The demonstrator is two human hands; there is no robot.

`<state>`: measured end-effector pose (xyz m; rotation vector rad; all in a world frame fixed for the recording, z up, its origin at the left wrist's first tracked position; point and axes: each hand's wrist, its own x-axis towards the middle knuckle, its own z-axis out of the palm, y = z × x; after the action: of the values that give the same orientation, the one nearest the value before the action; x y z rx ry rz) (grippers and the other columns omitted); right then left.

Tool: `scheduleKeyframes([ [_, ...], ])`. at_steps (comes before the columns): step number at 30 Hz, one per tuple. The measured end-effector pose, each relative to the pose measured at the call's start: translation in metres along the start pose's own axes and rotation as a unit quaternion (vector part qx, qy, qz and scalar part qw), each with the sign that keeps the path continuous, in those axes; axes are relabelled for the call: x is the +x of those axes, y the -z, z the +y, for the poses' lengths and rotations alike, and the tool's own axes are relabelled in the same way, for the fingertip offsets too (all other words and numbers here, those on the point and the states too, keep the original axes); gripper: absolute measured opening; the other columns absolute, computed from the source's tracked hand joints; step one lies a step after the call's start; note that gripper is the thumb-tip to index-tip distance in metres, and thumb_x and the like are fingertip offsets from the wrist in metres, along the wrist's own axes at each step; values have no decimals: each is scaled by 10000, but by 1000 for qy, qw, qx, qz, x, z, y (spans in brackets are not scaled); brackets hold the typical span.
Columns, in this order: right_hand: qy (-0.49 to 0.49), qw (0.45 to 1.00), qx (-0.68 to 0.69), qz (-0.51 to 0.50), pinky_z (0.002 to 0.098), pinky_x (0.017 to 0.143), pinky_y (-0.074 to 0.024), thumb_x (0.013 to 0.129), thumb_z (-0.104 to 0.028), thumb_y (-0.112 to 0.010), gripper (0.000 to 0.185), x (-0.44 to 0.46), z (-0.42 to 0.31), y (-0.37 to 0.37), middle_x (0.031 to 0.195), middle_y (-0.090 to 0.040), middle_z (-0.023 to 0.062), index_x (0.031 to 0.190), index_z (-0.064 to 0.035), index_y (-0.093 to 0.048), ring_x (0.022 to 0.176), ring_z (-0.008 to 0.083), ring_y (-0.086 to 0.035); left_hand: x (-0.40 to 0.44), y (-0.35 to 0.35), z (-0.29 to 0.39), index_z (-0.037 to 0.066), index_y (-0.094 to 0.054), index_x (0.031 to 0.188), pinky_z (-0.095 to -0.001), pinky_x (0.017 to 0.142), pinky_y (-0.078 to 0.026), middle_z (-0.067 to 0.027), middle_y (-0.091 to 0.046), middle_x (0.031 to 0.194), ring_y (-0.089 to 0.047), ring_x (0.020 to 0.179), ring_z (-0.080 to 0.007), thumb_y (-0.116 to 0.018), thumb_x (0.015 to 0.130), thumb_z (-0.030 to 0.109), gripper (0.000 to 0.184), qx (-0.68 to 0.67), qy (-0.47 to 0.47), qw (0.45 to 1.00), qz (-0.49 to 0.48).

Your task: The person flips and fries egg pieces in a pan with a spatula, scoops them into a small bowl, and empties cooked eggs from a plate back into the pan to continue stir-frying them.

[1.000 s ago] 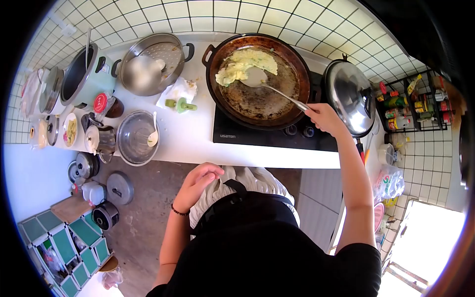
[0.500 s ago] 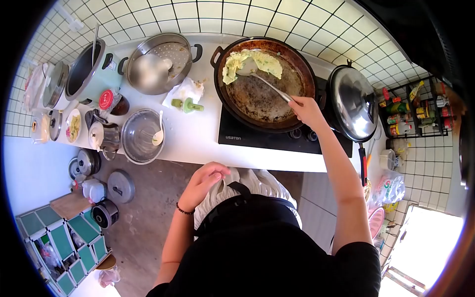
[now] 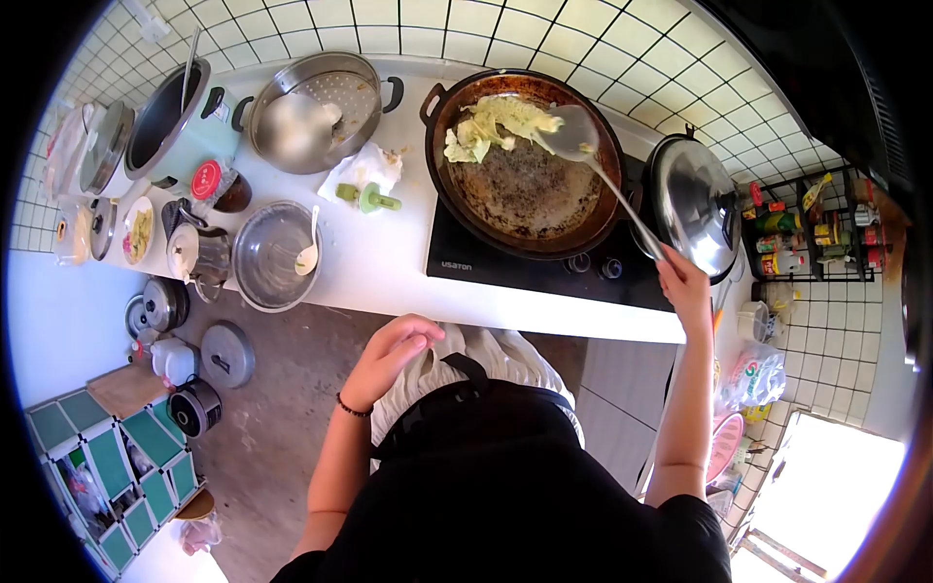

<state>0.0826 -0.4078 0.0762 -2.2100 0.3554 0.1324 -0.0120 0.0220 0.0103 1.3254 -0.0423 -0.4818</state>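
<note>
My right hand [image 3: 686, 288] grips the handle end of a long metal spatula [image 3: 622, 197]. The spatula's broad blade rests at the right edge of a pale yellow-green egg pancake [image 3: 496, 123], which lies crumpled along the far left side of a wide brown frying pan [image 3: 505, 219]. Under the pan is a black induction cooktop [image 3: 486, 268]. My left hand [image 3: 400, 342] hovers in front of my waist, holding nothing, its fingers loosely bent and apart. A beaded bracelet circles that wrist.
Left of the pan are a green-handled brush [image 3: 369, 197] on a napkin, a steamer pot [image 3: 360, 126], a mixing bowl [image 3: 248, 262] with a spoon, and a large pale green pot [image 3: 204, 131]. A silver-lidded pan [image 3: 688, 209] stands to the right, before a spice rack [image 3: 816, 228].
My right hand has moved right and toward me. The spatula blade has gone from the pancake's left part to its right edge, and the pancake looks more bunched. My left hand stays put.
</note>
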Motion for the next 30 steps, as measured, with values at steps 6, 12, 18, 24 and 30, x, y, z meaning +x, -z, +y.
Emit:
scheduleKeyframes([
  [6, 253, 893, -337, 157, 327, 590, -466, 842, -97, -657, 353, -47, -10, 28, 723, -622, 48, 1190, -156, -656, 588, 183, -559, 8, -6, -1, -29, -620, 1016, -292, 873, -430, -84, -622, 1030, -545, 926, -155, -462, 916, 109, 232, 21, 2, 1000, -14],
  [12, 256, 858, -417, 153, 354, 619, -467, 811, -94, -670, 381, -60, -13, 29, 732, -587, 66, 1182, -184, -660, 635, 231, -572, 13, -8, -1, -31, -619, 1014, -287, 877, -427, -83, -621, 1030, -542, 930, -151, -448, 901, 79, 233, 37, 14, 999, -26],
  [18, 147, 915, -351, 132, 357, 615, -462, 840, -117, -647, 363, -60, -19, 26, 737, -596, 90, 1197, -180, -651, 637, 251, -572, 10, -6, -2, -32, -614, 1026, -283, 881, -421, -84, -617, 1042, -534, 941, -151, -441, 890, 68, 241, 26, 33, 999, -15],
  [24, 156, 914, -358, 113, 362, 621, -481, 825, -157, -659, 360, -55, -4, 17, 761, -636, 106, 1183, -196, -658, 678, 271, -618, 8, -3, -7, -31, -609, 1025, -281, 880, -413, -83, -612, 1048, -522, 940, -149, -447, 889, 77, 238, 3, 31, 999, -8],
  [30, 163, 910, -363, 114, 377, 560, -478, 819, -154, -668, 362, -50, 12, 4, 721, -612, 97, 1177, -211, -661, 618, 269, -606, 9, -1, -4, -31, -609, 1022, -281, 882, -410, -81, -612, 1038, -521, 939, -149, -445, 894, 94, 243, 11, 31, 999, -8],
])
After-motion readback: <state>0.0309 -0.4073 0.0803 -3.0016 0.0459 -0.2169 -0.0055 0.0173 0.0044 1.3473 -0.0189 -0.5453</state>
